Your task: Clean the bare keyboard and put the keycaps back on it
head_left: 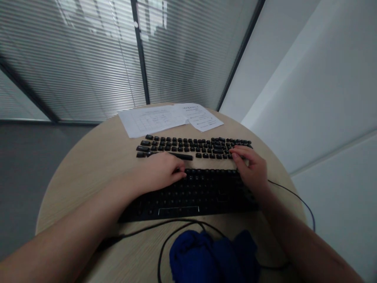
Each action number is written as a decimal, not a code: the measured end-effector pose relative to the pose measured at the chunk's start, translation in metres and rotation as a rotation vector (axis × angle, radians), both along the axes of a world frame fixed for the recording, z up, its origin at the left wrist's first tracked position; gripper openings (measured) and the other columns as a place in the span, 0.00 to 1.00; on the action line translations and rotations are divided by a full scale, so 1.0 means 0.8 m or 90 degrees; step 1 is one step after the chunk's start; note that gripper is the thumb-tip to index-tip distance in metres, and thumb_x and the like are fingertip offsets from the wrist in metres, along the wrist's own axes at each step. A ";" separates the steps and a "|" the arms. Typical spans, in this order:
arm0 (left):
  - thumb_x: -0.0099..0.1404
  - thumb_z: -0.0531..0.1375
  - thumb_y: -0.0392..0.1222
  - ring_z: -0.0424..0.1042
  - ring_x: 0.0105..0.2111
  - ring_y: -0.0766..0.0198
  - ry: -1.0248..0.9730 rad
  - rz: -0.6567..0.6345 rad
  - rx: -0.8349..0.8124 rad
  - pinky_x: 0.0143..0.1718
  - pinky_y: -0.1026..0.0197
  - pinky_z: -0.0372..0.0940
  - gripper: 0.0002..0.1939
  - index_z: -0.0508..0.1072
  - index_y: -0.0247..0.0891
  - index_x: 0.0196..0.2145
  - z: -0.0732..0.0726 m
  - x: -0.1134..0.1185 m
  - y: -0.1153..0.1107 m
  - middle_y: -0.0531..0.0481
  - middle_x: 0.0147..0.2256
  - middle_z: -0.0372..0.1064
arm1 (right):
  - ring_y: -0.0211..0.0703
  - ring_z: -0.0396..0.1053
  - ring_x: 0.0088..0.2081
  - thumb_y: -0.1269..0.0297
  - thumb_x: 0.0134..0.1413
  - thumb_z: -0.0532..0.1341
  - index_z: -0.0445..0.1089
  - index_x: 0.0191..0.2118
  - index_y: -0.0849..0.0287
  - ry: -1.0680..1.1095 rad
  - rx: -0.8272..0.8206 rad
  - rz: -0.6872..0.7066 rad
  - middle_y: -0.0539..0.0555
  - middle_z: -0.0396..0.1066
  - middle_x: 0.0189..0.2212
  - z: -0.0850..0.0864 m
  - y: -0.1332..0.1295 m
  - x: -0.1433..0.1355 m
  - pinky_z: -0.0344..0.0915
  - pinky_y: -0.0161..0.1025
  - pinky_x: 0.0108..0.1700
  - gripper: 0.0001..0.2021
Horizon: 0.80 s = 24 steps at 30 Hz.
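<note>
A black keyboard [182, 196] lies across the table, its bare key positions showing and the spacebar slot outlined near the front edge. Behind it, loose black keycaps [176, 148] are set out in rows, with a long spacebar keycap [184, 157] in the nearest row. My left hand [161, 171] rests over the keyboard's far left part, fingers curled and thumb close to the index finger; anything between them is too small to make out. Among the keycaps at the right end of the rows, my right hand [250, 167] pinches a keycap, mostly hidden by the fingertips.
Two printed paper sheets [156, 120] lie at the far side of the round wooden table [97, 157]. In front of the keyboard are a blue cloth [203, 255] and black cables [153, 226]. Another cable [303, 200] hangs over the right edge.
</note>
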<state>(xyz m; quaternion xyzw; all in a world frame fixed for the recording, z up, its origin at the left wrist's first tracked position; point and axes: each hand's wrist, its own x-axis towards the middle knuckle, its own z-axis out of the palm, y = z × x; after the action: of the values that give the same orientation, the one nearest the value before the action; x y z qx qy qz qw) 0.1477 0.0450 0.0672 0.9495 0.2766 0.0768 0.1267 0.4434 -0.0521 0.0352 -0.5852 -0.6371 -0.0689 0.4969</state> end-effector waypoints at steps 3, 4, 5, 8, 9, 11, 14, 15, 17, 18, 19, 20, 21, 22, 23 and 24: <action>0.67 0.61 0.46 0.74 0.28 0.59 -0.009 0.002 0.007 0.29 0.60 0.62 0.10 0.81 0.42 0.31 -0.006 0.003 -0.002 0.49 0.27 0.77 | 0.52 0.78 0.48 0.59 0.64 0.61 0.81 0.41 0.54 -0.054 -0.029 -0.010 0.57 0.82 0.42 0.009 0.013 0.012 0.72 0.54 0.55 0.11; 0.67 0.62 0.46 0.74 0.27 0.59 -0.015 0.003 0.010 0.29 0.60 0.62 0.10 0.81 0.43 0.31 -0.008 0.004 -0.003 0.49 0.27 0.77 | 0.52 0.78 0.47 0.60 0.64 0.61 0.82 0.41 0.54 -0.085 -0.062 -0.005 0.57 0.82 0.42 0.015 0.020 0.016 0.72 0.53 0.55 0.11; 0.67 0.62 0.46 0.74 0.27 0.58 -0.021 0.005 0.013 0.28 0.60 0.62 0.10 0.81 0.43 0.31 -0.010 0.004 -0.004 0.48 0.27 0.76 | 0.52 0.78 0.47 0.61 0.63 0.61 0.82 0.41 0.54 -0.120 -0.111 0.002 0.57 0.82 0.42 0.022 0.030 0.021 0.72 0.53 0.54 0.11; 0.66 0.63 0.45 0.74 0.27 0.58 -0.034 0.002 0.012 0.28 0.59 0.63 0.09 0.80 0.43 0.30 -0.012 0.004 -0.005 0.48 0.27 0.76 | 0.51 0.77 0.49 0.64 0.62 0.61 0.82 0.44 0.56 -0.220 -0.318 -0.006 0.58 0.82 0.44 0.042 0.070 0.033 0.70 0.49 0.55 0.11; 0.66 0.62 0.45 0.73 0.26 0.58 -0.037 -0.002 0.009 0.28 0.60 0.63 0.09 0.80 0.42 0.30 -0.012 0.004 -0.005 0.49 0.26 0.75 | 0.51 0.77 0.50 0.64 0.63 0.61 0.82 0.45 0.57 -0.241 -0.373 -0.019 0.58 0.82 0.46 0.047 0.087 0.037 0.69 0.48 0.56 0.12; 0.66 0.62 0.44 0.73 0.26 0.59 -0.047 -0.010 0.005 0.27 0.61 0.62 0.09 0.79 0.42 0.30 -0.011 0.004 -0.004 0.49 0.25 0.74 | 0.51 0.76 0.50 0.65 0.63 0.62 0.82 0.47 0.60 -0.259 -0.429 -0.043 0.61 0.81 0.48 0.055 0.120 0.043 0.68 0.46 0.55 0.13; 0.66 0.62 0.44 0.74 0.27 0.59 -0.033 -0.007 0.008 0.27 0.61 0.62 0.09 0.80 0.42 0.30 -0.008 0.004 -0.004 0.49 0.26 0.75 | 0.49 0.77 0.43 0.66 0.61 0.64 0.83 0.43 0.62 -0.271 -0.478 -0.054 0.60 0.83 0.41 0.060 0.165 0.049 0.69 0.42 0.49 0.11; 0.67 0.62 0.44 0.74 0.27 0.58 -0.022 -0.005 0.010 0.27 0.61 0.62 0.09 0.80 0.43 0.31 -0.007 0.004 -0.005 0.48 0.27 0.76 | 0.47 0.77 0.41 0.67 0.60 0.65 0.84 0.41 0.62 -0.277 -0.499 -0.052 0.59 0.83 0.38 0.061 0.177 0.050 0.68 0.40 0.46 0.09; 0.67 0.61 0.44 0.75 0.28 0.57 0.000 -0.008 0.014 0.28 0.60 0.63 0.09 0.81 0.43 0.32 -0.004 0.005 -0.006 0.47 0.29 0.78 | 0.45 0.76 0.37 0.67 0.58 0.66 0.84 0.37 0.62 -0.289 -0.529 -0.045 0.58 0.83 0.35 0.061 0.197 0.050 0.67 0.39 0.42 0.08; 0.68 0.61 0.44 0.76 0.29 0.56 0.006 -0.012 0.015 0.28 0.59 0.63 0.09 0.81 0.43 0.33 -0.003 0.005 -0.007 0.46 0.30 0.78 | 0.44 0.76 0.37 0.68 0.58 0.66 0.84 0.37 0.63 -0.294 -0.539 -0.040 0.58 0.83 0.35 0.060 0.204 0.050 0.67 0.38 0.42 0.07; 0.68 0.62 0.44 0.77 0.30 0.55 0.012 -0.016 0.017 0.29 0.58 0.64 0.09 0.82 0.43 0.33 -0.003 0.005 -0.008 0.46 0.31 0.79 | 0.44 0.75 0.37 0.68 0.57 0.67 0.84 0.37 0.63 -0.297 -0.547 -0.033 0.58 0.83 0.35 0.059 0.211 0.050 0.66 0.38 0.41 0.07; 0.68 0.62 0.44 0.77 0.30 0.54 0.018 -0.019 0.017 0.29 0.58 0.65 0.09 0.82 0.43 0.34 -0.002 0.005 -0.009 0.46 0.31 0.80 | 0.43 0.75 0.36 0.68 0.57 0.67 0.83 0.38 0.63 -0.299 -0.555 -0.026 0.58 0.83 0.36 0.058 0.216 0.049 0.66 0.38 0.41 0.07; 0.68 0.61 0.44 0.78 0.31 0.53 0.023 -0.019 0.018 0.29 0.57 0.65 0.09 0.82 0.43 0.34 -0.001 0.006 -0.009 0.45 0.32 0.80 | 0.43 0.75 0.36 0.68 0.56 0.68 0.83 0.39 0.64 -0.299 -0.561 -0.018 0.58 0.83 0.37 0.056 0.221 0.049 0.67 0.37 0.41 0.08; 0.68 0.61 0.44 0.78 0.31 0.52 0.029 -0.018 0.019 0.30 0.56 0.66 0.09 0.82 0.43 0.34 -0.001 0.006 -0.009 0.45 0.32 0.80 | 0.43 0.75 0.37 0.68 0.56 0.68 0.83 0.40 0.64 -0.298 -0.568 -0.010 0.57 0.83 0.37 0.053 0.225 0.049 0.67 0.37 0.41 0.08; 0.68 0.61 0.45 0.78 0.32 0.51 0.034 -0.017 0.018 0.30 0.56 0.66 0.10 0.82 0.43 0.34 -0.001 0.006 -0.009 0.44 0.32 0.80 | 0.43 0.75 0.37 0.68 0.55 0.69 0.83 0.40 0.63 -0.296 -0.576 -0.002 0.57 0.83 0.37 0.051 0.228 0.049 0.67 0.36 0.41 0.08; 0.69 0.61 0.45 0.78 0.32 0.51 0.037 -0.018 0.016 0.31 0.56 0.67 0.10 0.82 0.43 0.35 -0.001 0.007 -0.009 0.44 0.32 0.80 | 0.43 0.76 0.37 0.68 0.54 0.69 0.83 0.40 0.63 -0.293 -0.582 0.004 0.57 0.83 0.37 0.048 0.231 0.050 0.68 0.36 0.41 0.08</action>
<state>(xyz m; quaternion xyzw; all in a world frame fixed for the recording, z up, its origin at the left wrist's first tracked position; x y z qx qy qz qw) 0.1532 0.0376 0.0662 0.9566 0.2661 0.0506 0.1078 0.4832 0.1326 0.0733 -0.7104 -0.6968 0.0918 0.0373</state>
